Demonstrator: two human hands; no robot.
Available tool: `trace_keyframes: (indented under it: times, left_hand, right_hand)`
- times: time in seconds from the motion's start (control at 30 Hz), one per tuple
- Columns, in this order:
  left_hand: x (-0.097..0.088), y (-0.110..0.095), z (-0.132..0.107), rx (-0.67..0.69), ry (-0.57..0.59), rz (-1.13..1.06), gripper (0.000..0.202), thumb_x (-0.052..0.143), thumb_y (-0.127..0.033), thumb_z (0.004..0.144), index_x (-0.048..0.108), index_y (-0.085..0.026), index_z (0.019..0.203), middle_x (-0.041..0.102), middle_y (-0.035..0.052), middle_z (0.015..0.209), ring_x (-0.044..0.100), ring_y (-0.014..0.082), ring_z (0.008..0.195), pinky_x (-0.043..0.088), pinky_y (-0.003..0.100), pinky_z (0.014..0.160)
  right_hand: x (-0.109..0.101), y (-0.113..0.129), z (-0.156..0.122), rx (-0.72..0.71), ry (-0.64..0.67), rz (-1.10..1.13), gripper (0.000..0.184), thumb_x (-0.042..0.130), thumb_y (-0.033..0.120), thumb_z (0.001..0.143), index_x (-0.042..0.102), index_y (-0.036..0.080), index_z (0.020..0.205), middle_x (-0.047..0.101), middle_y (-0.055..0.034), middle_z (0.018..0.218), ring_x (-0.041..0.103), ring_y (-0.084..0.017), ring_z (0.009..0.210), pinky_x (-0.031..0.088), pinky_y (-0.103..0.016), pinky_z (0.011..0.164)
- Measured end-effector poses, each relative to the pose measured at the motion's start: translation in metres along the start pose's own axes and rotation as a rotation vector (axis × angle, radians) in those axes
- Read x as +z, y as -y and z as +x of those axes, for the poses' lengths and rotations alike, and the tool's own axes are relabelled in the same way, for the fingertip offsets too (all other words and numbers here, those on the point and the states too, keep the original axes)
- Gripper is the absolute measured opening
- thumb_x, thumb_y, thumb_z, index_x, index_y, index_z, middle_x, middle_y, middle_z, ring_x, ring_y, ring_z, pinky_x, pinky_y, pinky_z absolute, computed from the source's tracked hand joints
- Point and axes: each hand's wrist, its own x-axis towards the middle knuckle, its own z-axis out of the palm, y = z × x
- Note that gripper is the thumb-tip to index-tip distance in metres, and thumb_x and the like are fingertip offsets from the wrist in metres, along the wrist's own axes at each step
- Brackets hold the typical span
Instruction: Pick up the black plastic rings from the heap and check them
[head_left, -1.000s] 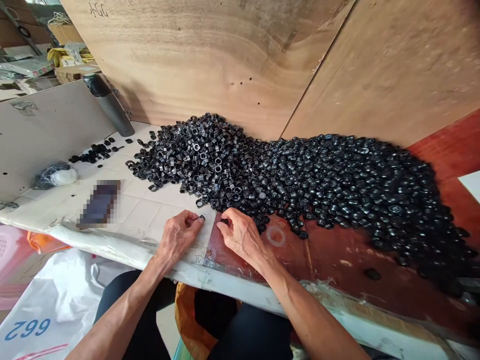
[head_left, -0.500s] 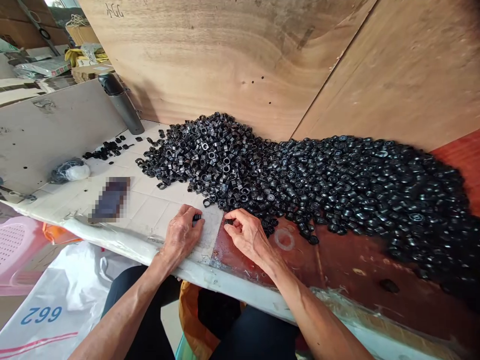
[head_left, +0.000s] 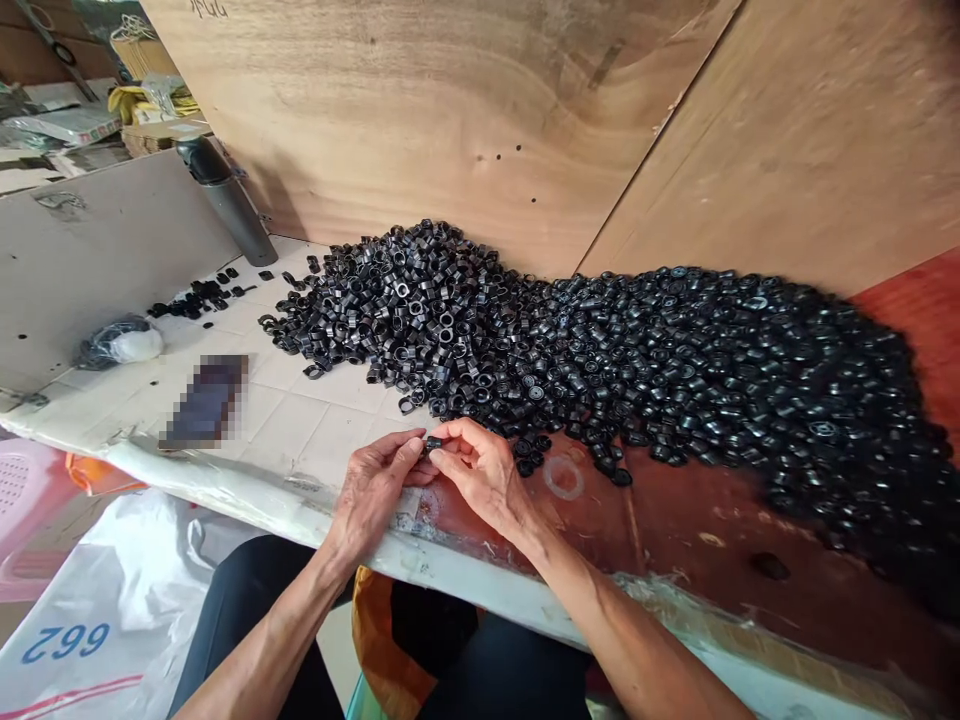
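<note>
A small black plastic part [head_left: 433,443] is pinched at the fingertips between my left hand [head_left: 373,492] and my right hand [head_left: 480,472], and the fingers hide most of it. Both hands sit over the front edge of the bench, close to the near edge of a large heap of black ring-shaped parts [head_left: 600,370]. The heap spreads from a white tiled board [head_left: 322,430] across a red-brown board [head_left: 697,510].
A plywood wall [head_left: 420,130] rises behind the heap. To the left are a small cluster of black parts [head_left: 191,298], a dark bottle [head_left: 229,200], a pixelated phone [head_left: 206,402] and a plastic bag [head_left: 120,343]. Below the bench edge lies a white woven sack [head_left: 82,610].
My hands have come together from a small gap, and their fingertips now meet on the black part. The view has shifted slightly.
</note>
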Motion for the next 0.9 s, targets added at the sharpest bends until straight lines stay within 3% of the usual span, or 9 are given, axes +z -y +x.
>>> trace_keyframes:
  times: [0.13, 0.27, 0.37, 0.53, 0.7, 0.8, 0.9]
  left_hand:
    - [0.001, 0.003, -0.002, -0.03, 0.048, -0.129, 0.047, 0.088, -0.045, 0.076, 0.081, -0.014, 0.111, 0.083, 0.01, 0.103, 0.078, 0.0192, 0.082, 0.067, 0.034, 0.085]
    - [0.002, 0.009, 0.003, 0.016, -0.086, -0.179, 0.045, 0.09, -0.043, 0.074, 0.076, -0.013, 0.105, 0.082, 0.0106, 0.104, 0.078, 0.0182, 0.081, 0.066, 0.034, 0.086]
    - [0.003, 0.012, 0.006, 0.095, -0.154, -0.113, 0.044, 0.088, -0.046, 0.077, 0.074, -0.016, 0.106, 0.081, 0.0089, 0.104, 0.078, 0.0197, 0.089, 0.064, 0.034, 0.089]
    - [0.001, 0.009, 0.001, 0.044, -0.005, -0.118, 0.042, 0.082, -0.047, 0.083, 0.077, -0.017, 0.111, 0.081, 0.0107, 0.115, 0.078, 0.0238, 0.101, 0.061, 0.035, 0.096]
    - [-0.003, 0.006, -0.002, -0.004, 0.044, -0.182, 0.043, 0.092, -0.034, 0.072, 0.079, -0.017, 0.109, 0.083, 0.0085, 0.105, 0.078, 0.0219, 0.093, 0.062, 0.031, 0.087]
    - [-0.003, 0.008, -0.003, 0.008, 0.057, -0.194, 0.039, 0.093, -0.033, 0.072, 0.079, -0.017, 0.105, 0.084, 0.0073, 0.103, 0.078, 0.0202, 0.091, 0.061, 0.03, 0.087]
    - [-0.003, 0.009, -0.005, 0.021, 0.072, -0.157, 0.037, 0.092, -0.035, 0.075, 0.077, -0.018, 0.104, 0.083, 0.0055, 0.097, 0.078, 0.0201, 0.087, 0.061, 0.03, 0.084]
  right_hand:
    - [-0.004, -0.003, 0.003, 0.03, -0.003, 0.033, 0.022, 0.068, 0.028, 0.084, 0.072, 0.019, 0.104, 0.072, -0.0012, 0.08, 0.071, -0.017, 0.071, 0.059, -0.028, 0.068]
    - [-0.007, 0.004, 0.001, -0.045, -0.052, -0.011, 0.019, 0.071, 0.029, 0.084, 0.073, 0.02, 0.101, 0.072, -0.0015, 0.084, 0.068, -0.016, 0.072, 0.058, -0.026, 0.068]
    - [-0.006, 0.007, -0.002, -0.096, 0.022, -0.034, 0.014, 0.07, 0.026, 0.086, 0.073, 0.02, 0.099, 0.072, -0.0009, 0.085, 0.067, -0.014, 0.071, 0.057, -0.025, 0.067]
    - [0.0, 0.001, -0.003, -0.179, 0.032, -0.134, 0.018, 0.065, 0.02, 0.09, 0.075, 0.023, 0.105, 0.074, -0.0047, 0.107, 0.069, -0.016, 0.083, 0.059, -0.028, 0.078]
    - [-0.001, 0.001, -0.002, -0.112, 0.023, -0.022, 0.016, 0.068, 0.025, 0.089, 0.074, 0.022, 0.104, 0.075, -0.0038, 0.104, 0.07, -0.015, 0.08, 0.059, -0.026, 0.074]
    - [-0.004, 0.004, -0.001, -0.047, 0.067, 0.058, 0.017, 0.069, 0.027, 0.09, 0.074, 0.022, 0.105, 0.075, -0.0018, 0.09, 0.071, -0.016, 0.076, 0.06, -0.027, 0.07]
    - [-0.006, 0.006, -0.001, -0.097, 0.04, 0.014, 0.016, 0.069, 0.024, 0.091, 0.075, 0.022, 0.105, 0.076, -0.0038, 0.097, 0.072, -0.017, 0.078, 0.061, -0.028, 0.073]
